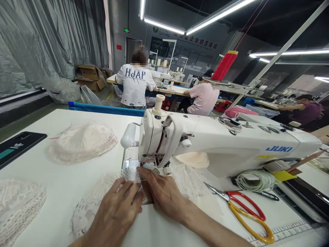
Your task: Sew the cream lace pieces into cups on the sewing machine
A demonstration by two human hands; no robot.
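Observation:
Cream lace fabric [96, 193] lies under the needle end of a white sewing machine [231, 140] and spreads to the left. My left hand [119, 200] is on this lace, its curled fingers close together and gripping it. Close to the presser foot, my right hand [164, 192] holds the lace's edge, the fingers together and pointing at the needle area. A small brown piece [147, 192] shows between the two hands; its kind I cannot make out. The needle tip is hidden behind my right fingers.
Rounded lace pieces [83, 140] and more lace [19, 206] lie left, near a phone [22, 145]. Scissors [246, 211] with red and yellow handles lie right, by coiled cord [255, 180] and a ruler strip [285, 230]. Several people sit at machines beyond.

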